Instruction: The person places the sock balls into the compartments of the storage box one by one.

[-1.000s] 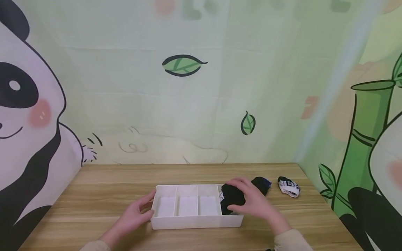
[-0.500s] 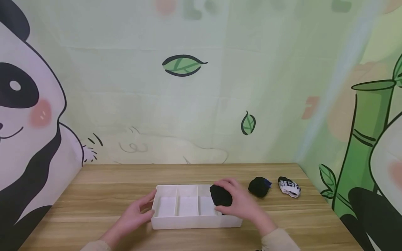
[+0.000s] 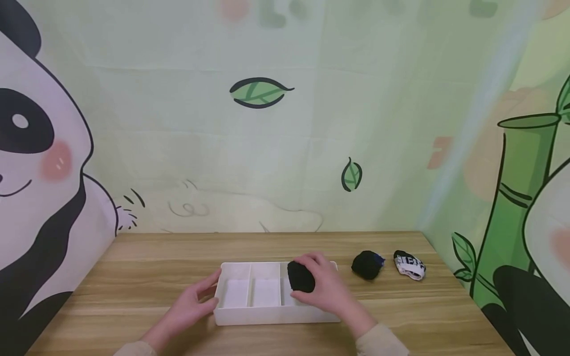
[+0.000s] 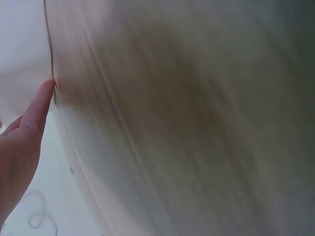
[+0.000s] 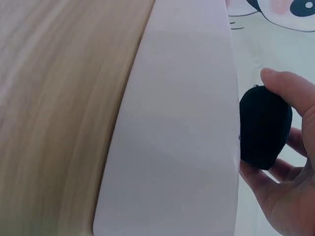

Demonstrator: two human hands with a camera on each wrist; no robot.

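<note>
In the head view a white divided box (image 3: 276,315) lies on the wooden table. Over its third compartment from the left, my right hand (image 3: 324,286) holds a rolled-up black sock (image 3: 301,277) between thumb and fingers. The right wrist view shows that black sock (image 5: 266,128) beside the rim of the box, with fingers around it. My left hand (image 3: 196,299) rests its thumb and fingers against the left end of the box. A straight finger lies along the box wall in the left wrist view. The right hand hides the box's rightmost compartment.
A second black sock roll (image 3: 367,265) with a blue edge lies to the right of the box. Beyond it is a black-and-white sock roll (image 3: 409,265) with lettering. A printed backdrop (image 3: 285,163) stands behind the table (image 3: 169,252).
My right hand has moved left with the black sock, from over the rightmost compartment to the third. The black roll behind it has come into full view. The left hand stays put.
</note>
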